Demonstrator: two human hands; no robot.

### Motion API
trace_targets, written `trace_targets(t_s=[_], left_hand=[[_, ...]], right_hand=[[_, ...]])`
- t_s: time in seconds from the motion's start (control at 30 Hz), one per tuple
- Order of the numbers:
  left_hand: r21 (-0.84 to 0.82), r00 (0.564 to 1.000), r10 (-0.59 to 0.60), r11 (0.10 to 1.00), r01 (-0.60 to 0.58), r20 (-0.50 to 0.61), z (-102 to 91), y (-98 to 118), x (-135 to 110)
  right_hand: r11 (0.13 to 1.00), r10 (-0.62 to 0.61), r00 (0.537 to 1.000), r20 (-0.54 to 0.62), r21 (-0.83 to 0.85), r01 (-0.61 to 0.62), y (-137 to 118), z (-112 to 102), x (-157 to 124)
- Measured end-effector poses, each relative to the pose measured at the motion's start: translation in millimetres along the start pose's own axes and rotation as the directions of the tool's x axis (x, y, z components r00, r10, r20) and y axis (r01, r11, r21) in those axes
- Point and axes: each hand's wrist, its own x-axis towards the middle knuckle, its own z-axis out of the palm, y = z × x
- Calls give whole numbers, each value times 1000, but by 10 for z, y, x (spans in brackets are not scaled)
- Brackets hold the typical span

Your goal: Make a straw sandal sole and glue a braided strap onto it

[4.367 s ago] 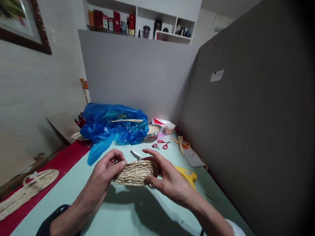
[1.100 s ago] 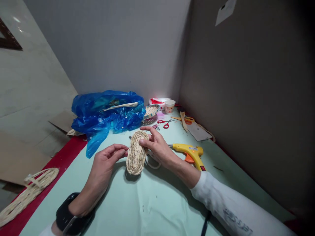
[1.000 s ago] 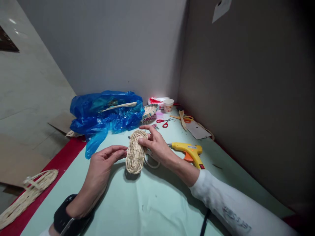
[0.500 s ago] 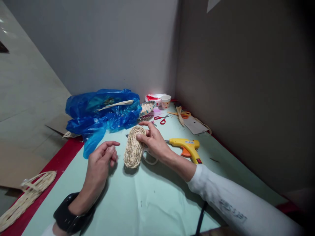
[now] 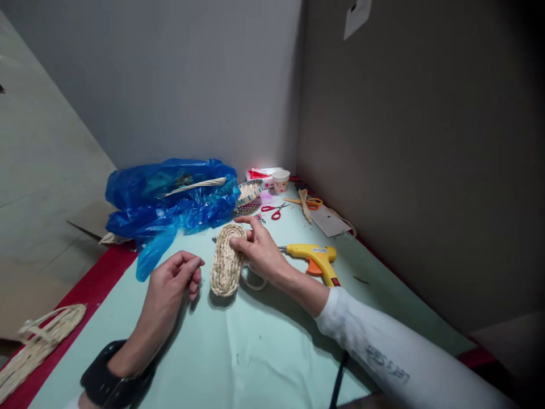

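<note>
Oval woven straw mat (image 5: 227,258) is lying long-axis away from me, my right hand (image 5: 259,253) pinching its far right edge, my empty, half-curled left hand (image 5: 170,284) resting just beside.

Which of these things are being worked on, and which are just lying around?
In hand: straw oval, right hand on it, left hand beside it.
Lying about: glue gun, red scissors, orange scissors, blue bag, cup, woven piece at left.
</note>
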Motion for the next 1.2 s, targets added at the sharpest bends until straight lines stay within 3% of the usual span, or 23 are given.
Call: trace_targets(t_s=[0.4,0.63,0.83,1.2], left_hand=[[-30,988,-40,999,45,150,-8,23,16],[-6,998,-41,999,41,56,-6,86,-7],[-30,997,-38,999,40,61,-42,-32,18],[-42,981,-176,983,180,76,-34,-201,76]], right_hand=[[993,9,998,60,117,-16,-47,9,-33],[990,19,997,71,135,-29,-69,24,-56],[983,51,997,56,172,-60,-67,38,-69],[988,82,996,23,126,-84,1,68,-76]])
